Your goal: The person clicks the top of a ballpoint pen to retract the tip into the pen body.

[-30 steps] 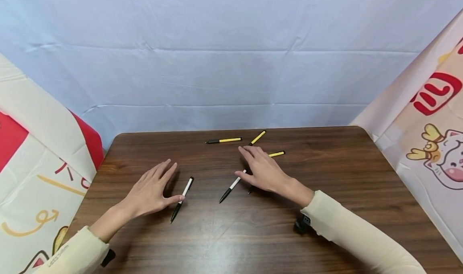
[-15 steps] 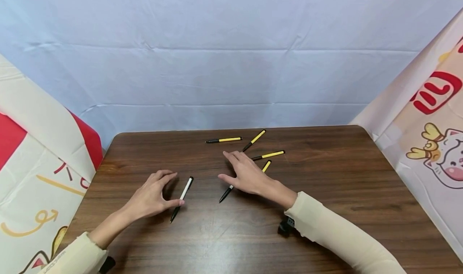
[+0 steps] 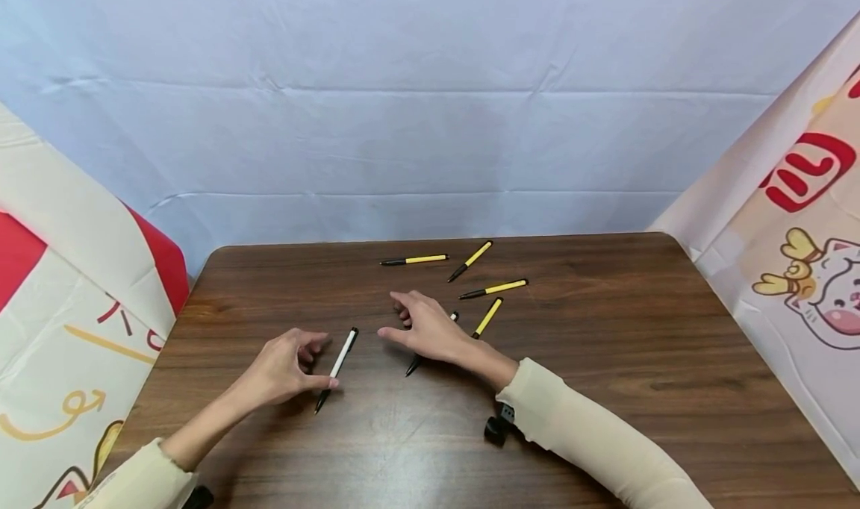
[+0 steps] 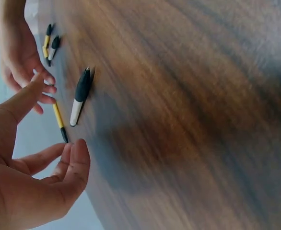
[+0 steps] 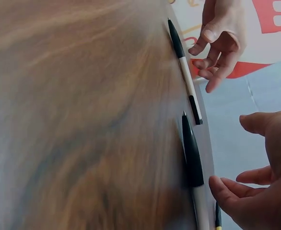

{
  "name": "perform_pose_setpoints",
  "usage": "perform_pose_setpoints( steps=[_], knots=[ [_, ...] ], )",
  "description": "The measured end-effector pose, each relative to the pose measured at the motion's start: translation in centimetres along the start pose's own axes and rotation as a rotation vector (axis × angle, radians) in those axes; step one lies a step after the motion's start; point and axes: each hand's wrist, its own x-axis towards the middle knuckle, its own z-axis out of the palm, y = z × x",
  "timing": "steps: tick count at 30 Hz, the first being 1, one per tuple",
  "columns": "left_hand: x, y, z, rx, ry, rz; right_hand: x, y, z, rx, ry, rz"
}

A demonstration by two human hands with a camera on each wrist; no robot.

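White pen (image 3: pixel 344 352) is lying beneath the left hand's (image 3: pixel 278 369) thumb, risking a roll if nudged.
Both hands are hovering empty, thumbs spread from fingers; right of this pen, the right hand (image 3: pixel 428 331) is partly hiding a second white pen (image 3: pixel 413 365) and a yellow pen (image 3: pixel 489 315), so blind closing could be scattering both.

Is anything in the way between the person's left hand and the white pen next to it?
Nothing visible stands between the left hand and that white pen. In the head view the thumb tip overlaps the pen, though contact is unclear. The nearest other pen lies over by the right hand, off that path.
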Motion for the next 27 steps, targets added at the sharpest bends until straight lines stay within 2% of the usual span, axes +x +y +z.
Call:
perform_pose_setpoints(
  steps=[5, 8, 17, 22, 27],
  knots=[
    [-0.2, 0.0, 0.2, -0.057, -0.023, -0.017, 0.7, 0.0, 0.8, 0.094, 0.001, 0.012],
    [-0.3, 0.1, 0.3, -0.082, -0.025, -0.023, 1.0, 0.0, 1.1, 0.115, 0.005, 0.017],
    [-0.6, -0.1, 0.8, -0.134, -0.053, -0.047, 2.0, -1.1, 2.5, 0.131, 0.007, 0.063],
    [-0.9, -0.1, 0.9, -0.126, -0.051, -0.072, 2.3, -2.1, 3.3, 0.152, 0.003, 0.082],
    [-1.4, 0.0, 1.0, -0.131, -0.050, -0.090, 2.6, -2.8, 4.0, 0.121, 0.019, 0.090]
  ],
)
